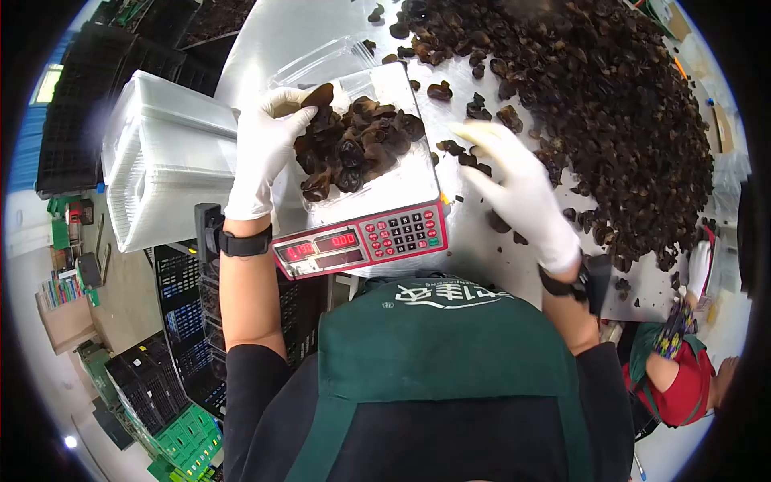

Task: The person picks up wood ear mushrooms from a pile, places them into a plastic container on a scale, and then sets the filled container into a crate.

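Observation:
A pile of dark brown wood ear mushrooms (353,149) rests on the white pan (393,193) of a digital scale. The scale's red front panel (361,241) has lit red digits and a keypad. At the pile's left edge, my gloved left hand (265,140) pinches one larger wood ear piece (320,95) between thumb and fingers. To the right of the scale, my gloved right hand (518,189) is over the metal table with fingers and thumb apart, holding nothing. A few loose mushrooms (464,153) lie just beyond its fingertips.
A large heap of wood ear mushrooms (594,104) covers the table's right side. Stacked clear plastic trays (165,161) stand left of the scale, and another clear tray (321,64) lies behind it. A co-worker in red (691,386) is at the lower right.

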`<act>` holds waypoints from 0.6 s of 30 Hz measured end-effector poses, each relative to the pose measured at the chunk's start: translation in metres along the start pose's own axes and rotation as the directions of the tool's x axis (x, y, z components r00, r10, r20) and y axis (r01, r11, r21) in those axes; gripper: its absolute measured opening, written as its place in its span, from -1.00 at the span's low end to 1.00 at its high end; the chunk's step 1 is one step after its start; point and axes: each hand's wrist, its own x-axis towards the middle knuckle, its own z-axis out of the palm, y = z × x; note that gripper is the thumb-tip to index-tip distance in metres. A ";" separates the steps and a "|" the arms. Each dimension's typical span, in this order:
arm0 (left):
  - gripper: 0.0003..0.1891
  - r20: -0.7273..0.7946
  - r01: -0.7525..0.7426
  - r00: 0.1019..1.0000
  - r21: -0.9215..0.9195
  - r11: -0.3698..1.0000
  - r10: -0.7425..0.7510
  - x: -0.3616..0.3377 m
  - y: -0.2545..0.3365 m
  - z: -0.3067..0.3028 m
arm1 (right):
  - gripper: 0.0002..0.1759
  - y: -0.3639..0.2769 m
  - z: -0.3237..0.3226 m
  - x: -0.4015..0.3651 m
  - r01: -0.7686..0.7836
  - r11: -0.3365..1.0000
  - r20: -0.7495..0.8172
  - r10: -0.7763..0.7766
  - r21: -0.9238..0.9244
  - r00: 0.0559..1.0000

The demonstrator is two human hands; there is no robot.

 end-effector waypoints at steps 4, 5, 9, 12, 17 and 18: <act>-0.83 -0.111 -0.090 0.992 -0.218 0.972 0.067 -0.011 0.004 -0.008 | -0.51 -0.014 0.049 0.053 0.191 0.980 -0.013 -0.192 -0.063 0.981; -0.83 -0.134 -0.096 0.989 -0.245 0.965 0.064 -0.014 0.005 -0.012 | -0.54 -0.007 0.060 0.059 0.259 0.948 -0.035 -0.270 -0.188 0.962; -0.83 -0.237 -0.149 0.969 -0.309 0.939 0.075 -0.030 0.010 -0.028 | -0.66 -0.019 0.045 0.074 0.171 0.984 -0.056 -0.169 0.049 0.984; -0.85 -0.303 -0.242 0.940 -0.275 0.931 0.155 -0.040 0.024 -0.032 | -0.68 -0.011 0.035 0.074 0.008 0.948 -0.038 0.004 0.317 0.999; -0.83 -0.319 -0.424 0.872 -0.115 0.899 0.370 -0.046 0.054 -0.022 | -0.68 -0.027 0.023 0.069 -0.420 0.685 0.258 0.332 0.596 0.907; -0.80 -0.310 -0.420 0.869 -0.048 0.906 0.386 -0.047 0.057 -0.022 | -0.68 -0.027 0.024 0.066 -0.409 0.687 0.264 0.313 0.601 0.912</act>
